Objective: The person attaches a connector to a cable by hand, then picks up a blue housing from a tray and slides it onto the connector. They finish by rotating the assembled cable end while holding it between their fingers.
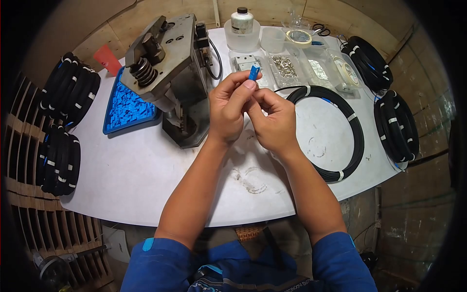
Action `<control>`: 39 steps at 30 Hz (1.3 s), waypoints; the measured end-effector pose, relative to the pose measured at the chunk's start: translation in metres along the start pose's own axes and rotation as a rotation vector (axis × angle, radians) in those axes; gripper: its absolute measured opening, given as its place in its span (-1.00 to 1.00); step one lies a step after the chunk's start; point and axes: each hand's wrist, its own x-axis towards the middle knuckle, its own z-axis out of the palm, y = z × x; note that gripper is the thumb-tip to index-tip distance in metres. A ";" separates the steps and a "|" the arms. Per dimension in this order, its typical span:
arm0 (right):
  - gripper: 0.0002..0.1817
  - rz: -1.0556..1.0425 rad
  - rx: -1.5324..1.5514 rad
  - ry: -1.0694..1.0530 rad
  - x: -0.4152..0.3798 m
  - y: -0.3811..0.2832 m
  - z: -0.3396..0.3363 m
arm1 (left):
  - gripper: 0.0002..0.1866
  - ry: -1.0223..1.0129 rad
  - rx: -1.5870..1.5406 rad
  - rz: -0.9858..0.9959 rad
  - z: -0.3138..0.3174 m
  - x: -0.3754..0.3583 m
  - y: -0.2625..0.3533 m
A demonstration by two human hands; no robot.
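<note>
Head view: left hand pinches a small blue connector at its fingertips above the white table; right hand curls closed just beside it, contents hidden. Connector looks light, rigid plastic, likely best gripped by its flat sides. Blue tray holds many blue pieces; clear tray holds small metal parts.

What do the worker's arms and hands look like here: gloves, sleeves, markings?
No gloves: the left hand and right hand are bare, with no rings or watch visible. Forearms are bare up to short blue sleeves that end near the elbows. The left sleeve carries a small lighter-blue patch at its hem. No cables or straps on either arm.
</note>
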 end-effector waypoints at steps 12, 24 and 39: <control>-0.85 0.006 0.014 -0.019 0.000 0.000 -0.001 | -0.79 0.055 -0.067 0.063 0.007 0.002 -0.002; -0.85 0.001 0.026 -0.023 0.000 -0.002 -0.001 | -0.79 0.070 0.017 0.097 0.005 0.003 -0.005; -0.86 0.014 0.008 -0.022 0.001 -0.001 -0.003 | -0.78 0.077 0.091 0.128 0.007 -0.001 -0.003</control>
